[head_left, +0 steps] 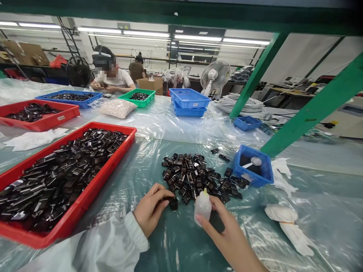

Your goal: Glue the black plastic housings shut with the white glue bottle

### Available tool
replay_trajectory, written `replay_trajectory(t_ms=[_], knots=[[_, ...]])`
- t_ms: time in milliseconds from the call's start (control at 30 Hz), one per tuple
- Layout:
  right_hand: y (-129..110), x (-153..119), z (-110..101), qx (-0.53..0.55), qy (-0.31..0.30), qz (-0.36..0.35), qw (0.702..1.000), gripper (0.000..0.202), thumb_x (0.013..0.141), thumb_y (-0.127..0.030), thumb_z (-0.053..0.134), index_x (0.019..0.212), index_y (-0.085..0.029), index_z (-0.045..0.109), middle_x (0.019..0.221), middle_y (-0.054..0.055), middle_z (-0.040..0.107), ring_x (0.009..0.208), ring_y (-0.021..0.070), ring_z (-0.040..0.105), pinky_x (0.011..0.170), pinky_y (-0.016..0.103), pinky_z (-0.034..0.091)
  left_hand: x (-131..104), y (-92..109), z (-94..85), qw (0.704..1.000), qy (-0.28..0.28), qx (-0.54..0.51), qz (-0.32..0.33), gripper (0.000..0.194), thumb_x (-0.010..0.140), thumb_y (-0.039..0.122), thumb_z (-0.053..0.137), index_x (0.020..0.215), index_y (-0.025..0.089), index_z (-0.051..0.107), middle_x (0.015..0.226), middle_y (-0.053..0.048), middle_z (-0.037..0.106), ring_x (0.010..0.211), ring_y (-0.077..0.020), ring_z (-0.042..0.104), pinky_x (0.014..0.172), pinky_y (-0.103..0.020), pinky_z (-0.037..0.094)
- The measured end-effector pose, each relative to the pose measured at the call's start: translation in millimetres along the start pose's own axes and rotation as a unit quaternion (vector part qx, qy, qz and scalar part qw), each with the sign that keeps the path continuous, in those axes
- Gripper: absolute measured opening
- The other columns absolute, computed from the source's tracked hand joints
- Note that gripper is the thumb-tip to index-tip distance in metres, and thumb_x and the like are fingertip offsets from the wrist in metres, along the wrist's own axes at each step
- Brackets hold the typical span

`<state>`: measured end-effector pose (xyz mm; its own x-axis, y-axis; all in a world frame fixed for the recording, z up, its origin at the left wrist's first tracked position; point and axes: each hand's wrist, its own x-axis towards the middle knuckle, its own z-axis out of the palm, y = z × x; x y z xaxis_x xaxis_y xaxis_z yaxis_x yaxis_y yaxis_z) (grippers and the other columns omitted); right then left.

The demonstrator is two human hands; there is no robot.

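Observation:
Between the thumb and fingers of my left hand [153,209] is a small glossy black plastic part [173,204], held low over the table. My right hand [222,223] grips a small white squeeze bottle [203,208] with a yellowish tip pointing up. Just beyond both hands spreads a loose pile of similar black parts [188,172]. Right of the pile stands a small blue bin [266,175] with dark contents and a white spoon [254,161] lying in it.
A long red tray [131,136] full of black parts stands at my left. Farther back are another red tray [72,112], a green tray [149,99] and stacked blue trays [190,99]. A white cloth bundle [289,226] lies right. A green post [309,109] slants nearby. A person [124,77] sits opposite.

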<state>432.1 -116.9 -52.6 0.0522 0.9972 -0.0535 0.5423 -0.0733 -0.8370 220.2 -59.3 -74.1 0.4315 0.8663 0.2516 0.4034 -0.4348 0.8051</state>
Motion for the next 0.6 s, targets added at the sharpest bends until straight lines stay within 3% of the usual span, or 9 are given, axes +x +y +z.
replay_trajectory(t_ms=[200, 367, 500, 600], knots=[[-12, -6, 4, 0.096, 0.059, 0.024, 0.993, 0.035, 0.080, -0.052, 0.055, 0.104, -0.027, 0.059, 0.087, 0.005, 0.062, 0.082, 0.0203, 0.059, 0.050, 0.017, 0.047, -4, 8, -4.6, 0.980, -0.023, -0.170, -0.098, 0.016, 0.094, 0.028, 0.032, 0.098, 0.017, 0.044, 0.085, -0.005, 0.059, 0.064, -0.0136, 0.056, 0.064, -0.027, 0.044], [-10, -8, 4, 0.127, 0.065, 0.055, 0.988, 0.039, 0.079, -0.052, 0.058, 0.109, -0.026, 0.057, 0.095, 0.007, 0.062, 0.083, 0.0196, 0.060, 0.048, 0.015, 0.049, -13, 15, -6.4, 0.958, -0.051, -0.244, -0.145, 0.018, 0.090, 0.029, 0.035, 0.090, 0.016, 0.047, 0.074, -0.001, 0.053, 0.058, -0.0117, 0.048, 0.060, -0.025, 0.040], [-1, -8, -1, 0.081, 0.043, 0.028, 0.995, 0.037, 0.082, -0.050, 0.055, 0.111, -0.026, 0.056, 0.091, 0.006, 0.063, 0.079, 0.0180, 0.061, 0.051, 0.016, 0.052, -18, 21, -10.5, 0.958, -0.034, -0.218, -0.182, 0.023, 0.091, 0.031, 0.034, 0.088, 0.017, 0.052, 0.065, 0.003, 0.041, 0.058, -0.0121, 0.038, 0.058, -0.025, 0.032], [3, -10, -5, 0.053, 0.020, 0.011, 0.998, 0.036, 0.081, -0.047, 0.058, 0.110, -0.026, 0.058, 0.097, 0.008, 0.064, 0.091, 0.0212, 0.063, 0.057, 0.017, 0.056, -19, 26, -12.7, 0.971, -0.035, -0.134, -0.196, 0.034, 0.089, 0.042, 0.037, 0.071, 0.018, 0.051, 0.060, 0.004, 0.037, 0.058, -0.0123, 0.036, 0.054, -0.025, 0.027]])
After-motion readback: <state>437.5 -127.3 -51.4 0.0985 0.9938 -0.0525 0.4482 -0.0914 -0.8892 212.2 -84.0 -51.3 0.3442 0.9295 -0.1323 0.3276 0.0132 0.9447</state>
